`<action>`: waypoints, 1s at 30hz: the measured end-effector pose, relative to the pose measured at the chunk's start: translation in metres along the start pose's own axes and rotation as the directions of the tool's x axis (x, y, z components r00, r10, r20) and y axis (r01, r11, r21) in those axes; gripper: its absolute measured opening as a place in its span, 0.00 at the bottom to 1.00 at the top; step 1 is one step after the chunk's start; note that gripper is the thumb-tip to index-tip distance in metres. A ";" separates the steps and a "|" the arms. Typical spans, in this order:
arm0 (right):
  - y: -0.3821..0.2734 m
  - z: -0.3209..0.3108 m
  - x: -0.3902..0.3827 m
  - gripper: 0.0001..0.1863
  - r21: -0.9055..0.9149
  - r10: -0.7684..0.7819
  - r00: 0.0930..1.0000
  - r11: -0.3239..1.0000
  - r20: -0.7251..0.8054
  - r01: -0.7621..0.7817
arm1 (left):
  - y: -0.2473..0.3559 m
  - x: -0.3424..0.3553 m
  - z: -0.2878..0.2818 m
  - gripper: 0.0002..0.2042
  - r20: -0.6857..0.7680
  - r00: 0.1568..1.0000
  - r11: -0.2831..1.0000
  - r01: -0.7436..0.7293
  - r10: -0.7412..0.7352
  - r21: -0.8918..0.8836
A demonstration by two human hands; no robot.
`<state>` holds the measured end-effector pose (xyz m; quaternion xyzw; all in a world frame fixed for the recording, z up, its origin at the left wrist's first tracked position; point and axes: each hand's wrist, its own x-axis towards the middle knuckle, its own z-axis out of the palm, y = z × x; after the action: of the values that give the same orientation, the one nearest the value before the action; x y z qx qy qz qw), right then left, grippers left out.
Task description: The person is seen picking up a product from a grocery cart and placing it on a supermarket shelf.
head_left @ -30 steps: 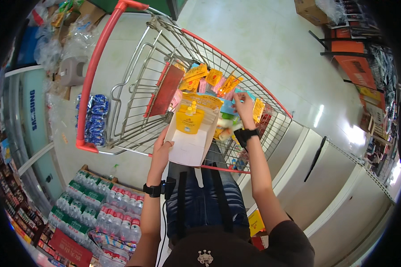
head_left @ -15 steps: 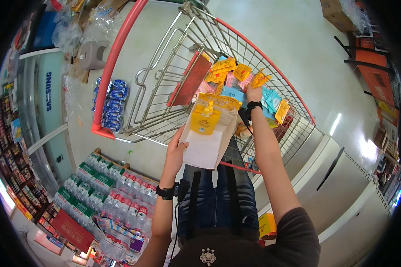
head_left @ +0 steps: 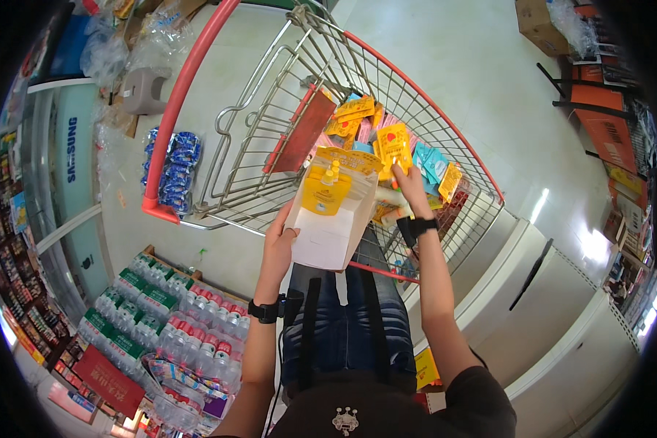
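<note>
My left hand is closed on the side of an open cardboard box, white inside with a printed yellow back flap. Yellow spout pouches with yellow caps stand at the flap end of the box; its near part is bare. Over the shopping cart, my right hand grips one yellow pouch by its lower end, its printed face toward me. Below it in the cart lie more yellow pouches, light blue packets and some pink ones, partly hidden by the box and hand.
The cart's red handle is at the left, with a red panel inside. Shrink-wrapped bottles are stacked at lower left; blue packs sit on the floor beyond. White cabinets stand close at right.
My right hand has come back toward me, lifting a yellow pouch from the cart's pile and turning it upright. The box in my left hand has shifted slightly left.
</note>
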<state>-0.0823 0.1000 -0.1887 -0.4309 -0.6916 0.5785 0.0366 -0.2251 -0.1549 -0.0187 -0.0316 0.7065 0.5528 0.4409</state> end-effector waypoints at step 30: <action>-0.243 -0.074 -0.134 0.13 -0.493 -0.034 0.606 0.547 0.795 0.677 | -0.002 -0.023 0.062 0.27 0.366 0.911 0.978 -0.207 0.191 0.005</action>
<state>-0.0925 0.0809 0.0975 0.0204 -0.9011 0.3244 -0.2870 -0.1735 -0.1157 -0.0051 0.1529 0.6241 0.5755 0.5060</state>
